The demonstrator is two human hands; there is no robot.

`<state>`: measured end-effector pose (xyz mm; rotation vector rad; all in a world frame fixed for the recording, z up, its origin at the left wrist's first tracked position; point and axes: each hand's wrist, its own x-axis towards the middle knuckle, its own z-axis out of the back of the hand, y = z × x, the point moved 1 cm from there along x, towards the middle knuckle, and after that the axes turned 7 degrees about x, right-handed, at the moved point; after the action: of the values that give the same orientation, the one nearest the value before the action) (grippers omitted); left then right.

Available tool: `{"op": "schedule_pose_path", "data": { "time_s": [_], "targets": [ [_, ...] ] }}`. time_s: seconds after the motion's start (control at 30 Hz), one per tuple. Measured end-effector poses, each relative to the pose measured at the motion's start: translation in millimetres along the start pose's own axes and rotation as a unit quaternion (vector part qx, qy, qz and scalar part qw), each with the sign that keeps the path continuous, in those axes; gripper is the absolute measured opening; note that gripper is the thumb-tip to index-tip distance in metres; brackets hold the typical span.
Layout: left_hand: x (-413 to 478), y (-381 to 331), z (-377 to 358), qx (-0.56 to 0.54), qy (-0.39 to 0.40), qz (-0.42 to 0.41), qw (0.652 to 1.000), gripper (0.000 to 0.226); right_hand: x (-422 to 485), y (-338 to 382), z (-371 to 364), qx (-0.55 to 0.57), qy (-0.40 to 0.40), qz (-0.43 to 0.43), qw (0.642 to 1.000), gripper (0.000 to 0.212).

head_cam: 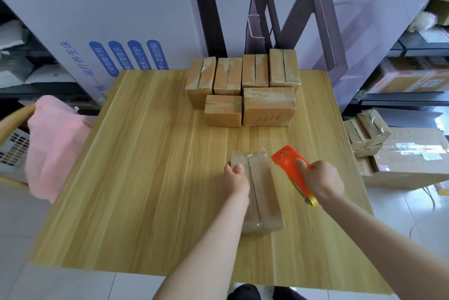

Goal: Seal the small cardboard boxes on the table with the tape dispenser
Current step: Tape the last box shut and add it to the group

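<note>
A small cardboard box (pixel 263 192) lies lengthwise on the wooden table (pixel 145 166) in front of me, with clear tape along its top seam. My left hand (pixel 235 177) grips the box's far left corner, thumb on top. My right hand (pixel 322 179) holds the red tape dispenser (pixel 288 162) just right of the box, its red blade end pointing away and a yellow part showing behind my wrist. The dispenser is apart from the box.
Several taped cardboard boxes (pixel 243 88) stand in a group at the table's far side, one marked 2616 (pixel 268 110). More boxes (pixel 398 153) are stacked on the floor at the right. A pink cloth (pixel 56 144) hangs over a chair at the left.
</note>
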<state>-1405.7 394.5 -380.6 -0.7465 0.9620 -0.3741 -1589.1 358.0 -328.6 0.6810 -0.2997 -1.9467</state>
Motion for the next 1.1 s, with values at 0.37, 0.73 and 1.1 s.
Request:
{"op": "schedule_pose_path", "data": {
  "time_s": [0.37, 0.73, 1.1],
  "targets": [
    [-24, 19, -24, -0.044, -0.065, -0.077, 0.994, 0.036, -26, 8, -1, 0.396, -0.028, -0.120, 0.910, 0.051],
    [8, -38, -12, 0.394, 0.036, -0.392, 0.831, 0.036, -24, -2, -3, 0.417, -0.033, -0.113, 0.901, 0.053],
    [13, -79, -26, 0.665, 0.093, -0.321, 0.668, 0.022, -19, -4, -12, 0.408, -0.028, -0.086, 0.909, 0.054]
  ]
}}
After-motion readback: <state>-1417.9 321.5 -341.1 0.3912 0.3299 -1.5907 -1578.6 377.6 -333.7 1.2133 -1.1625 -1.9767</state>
